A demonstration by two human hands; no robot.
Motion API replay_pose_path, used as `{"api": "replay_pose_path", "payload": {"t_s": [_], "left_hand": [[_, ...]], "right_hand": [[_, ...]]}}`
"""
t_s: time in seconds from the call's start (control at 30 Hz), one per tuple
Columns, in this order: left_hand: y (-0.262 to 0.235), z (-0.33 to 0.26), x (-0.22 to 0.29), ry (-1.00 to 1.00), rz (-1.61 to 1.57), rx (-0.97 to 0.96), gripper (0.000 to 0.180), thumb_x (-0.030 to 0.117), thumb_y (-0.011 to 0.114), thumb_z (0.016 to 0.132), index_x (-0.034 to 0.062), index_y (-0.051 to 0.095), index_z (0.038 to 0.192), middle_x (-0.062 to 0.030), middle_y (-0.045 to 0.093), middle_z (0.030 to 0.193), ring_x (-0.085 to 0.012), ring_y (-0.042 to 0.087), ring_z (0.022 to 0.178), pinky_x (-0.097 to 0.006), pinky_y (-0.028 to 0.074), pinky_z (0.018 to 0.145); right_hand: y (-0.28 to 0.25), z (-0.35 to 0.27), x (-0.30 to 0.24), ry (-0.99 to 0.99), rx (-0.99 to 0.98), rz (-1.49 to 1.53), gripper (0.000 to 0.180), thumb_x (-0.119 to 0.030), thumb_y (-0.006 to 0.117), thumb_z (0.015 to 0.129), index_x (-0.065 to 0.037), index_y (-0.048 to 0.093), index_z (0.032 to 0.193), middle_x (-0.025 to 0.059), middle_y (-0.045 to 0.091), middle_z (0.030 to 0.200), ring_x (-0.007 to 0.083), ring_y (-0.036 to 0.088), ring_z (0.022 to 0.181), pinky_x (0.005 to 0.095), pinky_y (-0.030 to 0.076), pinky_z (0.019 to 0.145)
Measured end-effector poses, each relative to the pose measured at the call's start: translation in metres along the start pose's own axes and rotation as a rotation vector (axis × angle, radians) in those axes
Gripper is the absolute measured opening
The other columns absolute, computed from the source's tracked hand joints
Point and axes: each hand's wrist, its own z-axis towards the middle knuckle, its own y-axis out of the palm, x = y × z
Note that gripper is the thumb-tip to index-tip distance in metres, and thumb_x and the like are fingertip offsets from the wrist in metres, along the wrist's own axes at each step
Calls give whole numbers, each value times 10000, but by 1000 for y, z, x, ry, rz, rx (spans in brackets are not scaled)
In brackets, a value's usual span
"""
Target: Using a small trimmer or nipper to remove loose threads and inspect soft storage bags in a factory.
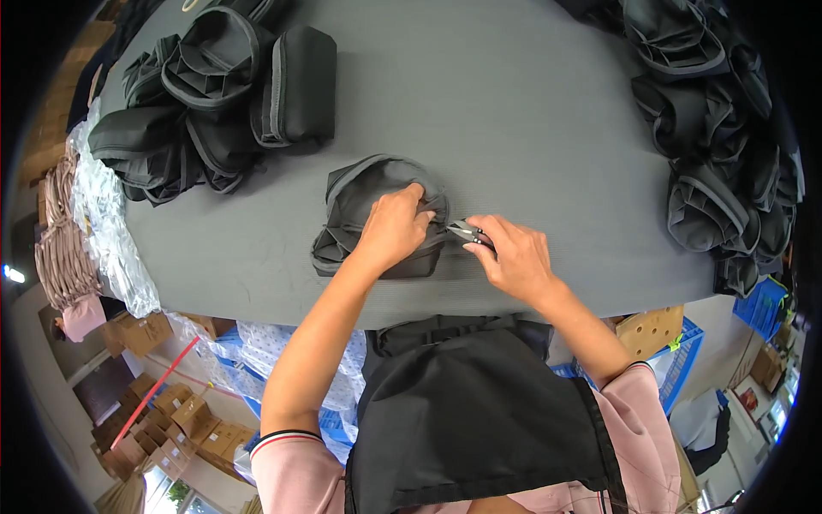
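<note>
A black fabric pouch with its top gaping lies on the grey table in front of me. My left hand reaches into its mouth, fingers closed on the right-hand rim. Small thread snips sit in my right hand, just right of the pouch. Their blades point left, at the pouch's edge by my left fingertips. Whether a thread lies between the blades is too small to tell.
A heap of similar black pouches lies at the far left, another pile along the right edge. Clear plastic wrapping hangs by the left edge of the table. Blue crates and cardboard boxes stand below.
</note>
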Motion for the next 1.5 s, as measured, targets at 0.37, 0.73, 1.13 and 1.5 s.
{"api": "replay_pose_path", "payload": {"t_s": [0.37, 0.73, 1.13, 1.5], "left_hand": [[4, 2, 3, -105, -43, -13, 178, 95, 613, 777, -59, 553, 843, -245, 618, 805, -420, 593, 820, -471, 459, 731], [-11, 12, -5, -121, -145, -150, 255, 116, 647, 739, -66, 598, 910, -233, 633, 860, -380, 611, 849, -415, 476, 772], [-6, 9, -6, -174, -196, -108, 289, 136, 658, 724, -54, 616, 939, -209, 645, 885, -356, 619, 867, -396, 484, 784], [-5, 8, -9, -187, -244, -95, 289, 145, 669, 709, -49, 629, 918, -192, 654, 862, -328, 632, 853, -377, 488, 769]], "right_hand": [[-10, 19, -2, -186, -148, -251, 229, -162, 673, 751, -85, 570, 941, 55, 579, 686, 245, 586, 550, 354, 428, 467], [-8, 38, -7, -236, -309, -368, 150, -156, 648, 767, -76, 555, 853, 55, 560, 632, 235, 577, 522, 347, 428, 460], [-5, 31, -14, -142, -222, -364, 149, -162, 656, 761, -98, 562, 857, 31, 554, 616, 244, 569, 512, 389, 449, 489], [-13, 15, -24, -102, -181, -381, 227, -152, 670, 751, -95, 587, 954, 37, 560, 651, 232, 556, 521, 369, 500, 582]]}}
